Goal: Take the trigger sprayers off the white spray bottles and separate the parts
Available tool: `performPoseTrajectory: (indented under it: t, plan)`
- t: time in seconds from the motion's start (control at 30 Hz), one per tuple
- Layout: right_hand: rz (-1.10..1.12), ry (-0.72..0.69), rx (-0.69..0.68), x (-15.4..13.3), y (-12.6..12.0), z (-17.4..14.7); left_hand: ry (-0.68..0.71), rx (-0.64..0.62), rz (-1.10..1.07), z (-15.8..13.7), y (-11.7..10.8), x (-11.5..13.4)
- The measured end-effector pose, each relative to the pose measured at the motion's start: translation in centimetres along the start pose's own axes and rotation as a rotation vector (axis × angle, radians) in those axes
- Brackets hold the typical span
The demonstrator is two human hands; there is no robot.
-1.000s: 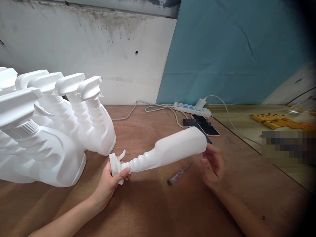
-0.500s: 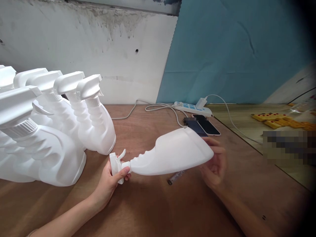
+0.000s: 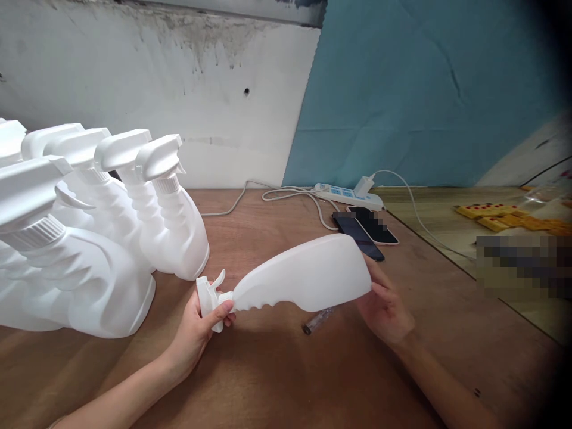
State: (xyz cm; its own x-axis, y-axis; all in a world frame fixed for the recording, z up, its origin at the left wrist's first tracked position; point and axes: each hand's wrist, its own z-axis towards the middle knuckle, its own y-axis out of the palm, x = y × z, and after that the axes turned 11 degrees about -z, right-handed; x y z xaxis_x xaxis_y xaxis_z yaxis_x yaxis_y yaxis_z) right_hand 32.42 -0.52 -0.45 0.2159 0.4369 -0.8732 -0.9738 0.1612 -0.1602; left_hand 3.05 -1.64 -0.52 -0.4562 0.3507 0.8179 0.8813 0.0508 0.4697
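Observation:
A white plastic spray bottle lies sideways in the air over the table, its base toward the right. My left hand is closed around the white trigger sprayer head at the bottle's neck, thumb against the collar. The trigger lever points up. At the other end, my right hand grips the bottle's base; some of its fingers are hidden behind the bottle. The ribbed side of the neck faces down. Under the bottle, a small clear tube with a dark end rests on the table.
Several assembled white spray bottles stand on the left of the wooden table. Farther back are a power strip with a white cable and two phones. Yellow pieces lie at the far right.
The bottle has rolled about its long axis, so its ribbed side went from top to bottom. My right hand has shifted its grip on the base. My left hand stays nearly still.

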Motion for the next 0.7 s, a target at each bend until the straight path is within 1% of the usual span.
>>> performPoseTrajectory:
  t: [0.07, 0.17, 0.27, 0.43, 0.53, 0.6, 0.7]
  plan:
    - [0.000, -0.023, -0.023, -0.1, -0.3, 0.3, -0.006, 0.004, -0.004, -0.1, 0.0, 0.1]
    - [-0.053, -0.047, -0.017, 0.1, -0.7, 0.7, 0.001, 0.003, -0.012, -0.2, 0.0, 0.1]
    - [-0.060, -0.043, -0.010, 0.4, -0.9, 0.9, 0.006, -0.002, -0.018, -0.1, -0.1, 0.1]
    - [0.014, -0.013, -0.040, 0.4, -0.9, 0.8, 0.003, -0.004, -0.010, -0.1, 0.0, 0.1]
    - [-0.025, -0.031, -0.046, 0.5, -0.9, 0.7, 0.004, -0.002, -0.018, 0.0, 0.0, 0.1]
    - [-0.074, -0.045, -0.019, 0.7, -0.9, 0.7, 0.005, -0.003, -0.020, 0.0, -0.1, 0.1]
    - [-0.121, -0.063, 0.089, 1.3, -0.7, 0.7, 0.005, -0.014, -0.003, 0.1, -0.3, -0.1]
